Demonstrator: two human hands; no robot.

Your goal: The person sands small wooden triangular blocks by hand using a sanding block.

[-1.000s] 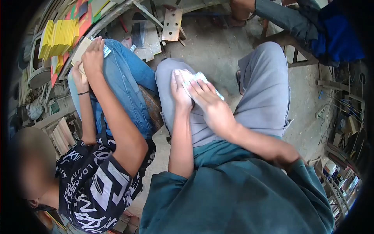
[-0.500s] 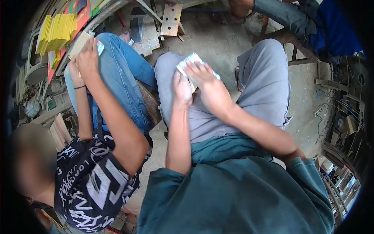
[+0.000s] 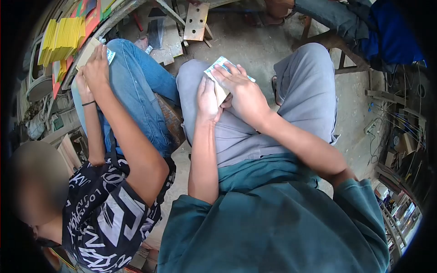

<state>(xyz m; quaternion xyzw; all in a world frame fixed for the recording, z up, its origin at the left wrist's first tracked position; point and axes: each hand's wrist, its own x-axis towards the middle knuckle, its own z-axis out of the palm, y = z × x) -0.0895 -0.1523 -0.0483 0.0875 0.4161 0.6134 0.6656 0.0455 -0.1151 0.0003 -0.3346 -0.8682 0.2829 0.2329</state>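
Note:
Over my lap, my left hand (image 3: 208, 99) is wrapped round a pale, flat wooden block (image 3: 221, 94), its thumb along the near side. My right hand (image 3: 244, 94) lies across the top of the block with its fingers bent over a piece of sandpaper (image 3: 220, 62). The sandpaper's white back with blue print shows beyond the fingertips; its underside is hidden. Most of the block is covered by my hands.
At my left sits a person whose hands (image 3: 96, 68) hold a similar pale block (image 3: 88, 53) and printed paper (image 3: 110, 55). Yellow pieces (image 3: 61, 41) are stacked beyond. A board with holes (image 3: 196, 22) leans ahead; cables (image 3: 375, 136) lie at right.
My right hand has shifted slightly over the block, and its fingers are now sharper and more bent. More of the block's face shows between my hands. The view has moved a little.

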